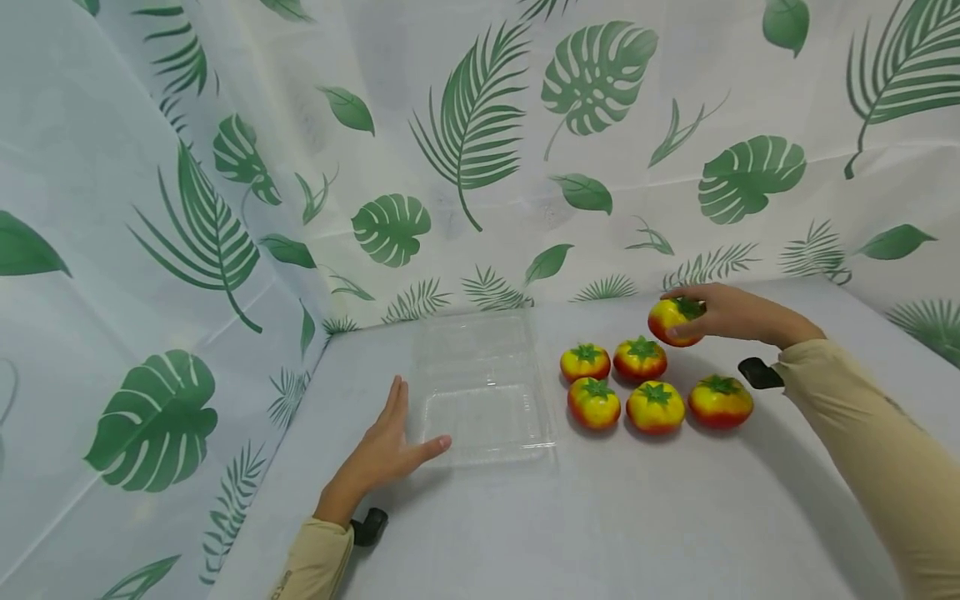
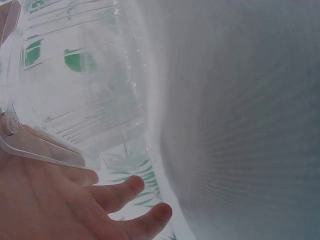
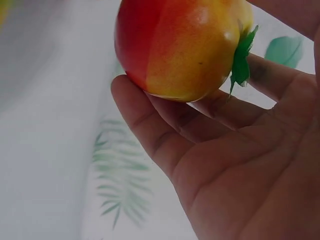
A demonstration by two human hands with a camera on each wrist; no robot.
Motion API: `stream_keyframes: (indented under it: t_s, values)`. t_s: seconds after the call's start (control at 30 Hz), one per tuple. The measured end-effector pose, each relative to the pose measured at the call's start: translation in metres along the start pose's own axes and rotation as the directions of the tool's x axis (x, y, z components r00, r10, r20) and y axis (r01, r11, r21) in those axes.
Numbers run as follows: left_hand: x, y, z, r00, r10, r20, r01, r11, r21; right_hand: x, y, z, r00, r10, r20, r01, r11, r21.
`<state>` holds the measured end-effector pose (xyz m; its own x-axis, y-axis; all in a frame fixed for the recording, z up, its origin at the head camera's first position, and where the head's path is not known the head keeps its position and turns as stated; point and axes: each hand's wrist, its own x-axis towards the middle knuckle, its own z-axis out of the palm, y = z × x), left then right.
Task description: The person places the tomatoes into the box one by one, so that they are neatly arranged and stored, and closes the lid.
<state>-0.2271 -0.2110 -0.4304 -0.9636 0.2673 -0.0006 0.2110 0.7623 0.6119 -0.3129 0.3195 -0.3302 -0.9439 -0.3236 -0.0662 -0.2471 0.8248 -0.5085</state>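
My right hand (image 1: 731,315) holds a red-and-yellow, tomato-like fruit (image 1: 671,323) above the far right of the table, its fingers and thumb around the sides. The fruit (image 3: 180,47) has a green leafy top, turned toward the palm in the right wrist view. At the left, my left hand (image 1: 386,454) has straight, spread fingers and lies beside a clear plastic container (image 1: 487,417), thumb near its front corner. In the left wrist view, the container's edge (image 2: 45,154) overlaps part of that hand (image 2: 60,205).
Several more such fruits (image 1: 656,407) sit in two rows right of the container, below the right hand. A white cloth covers the table (image 1: 600,525). Leaf-printed sheets (image 1: 495,250) rise behind and at the left.
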Motion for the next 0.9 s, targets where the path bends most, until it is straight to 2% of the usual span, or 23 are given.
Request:
stream_keyframes:
  t_s: [0.2,0.37,0.6,0.73,0.9]
  values:
    - [-0.002,0.001,0.0,1.0,-0.005,0.006,0.005,1.0,-0.009,0.005,-0.024,0.006,1.0,-0.024,-0.016,0.024,0.999,0.036]
    - [-0.003,0.001,0.0,1.0,-0.009,0.012,0.009,1.0,-0.016,0.011,-0.044,0.017,0.997,-0.078,-0.027,0.08,0.993,0.09]
    - [-0.003,0.0,0.0,1.0,-0.013,0.019,0.014,0.999,-0.03,0.023,-0.075,0.035,0.986,-0.162,-0.041,0.167,0.968,0.185]
    - [-0.003,0.001,0.0,1.0,-0.014,0.02,0.015,0.999,-0.031,0.032,-0.095,0.045,0.983,-0.179,-0.037,0.183,0.955,0.235]
    - [-0.002,0.001,0.0,1.0,-0.016,0.02,0.016,0.999,-0.032,0.045,-0.118,0.058,0.978,-0.204,-0.034,0.206,0.947,0.248]
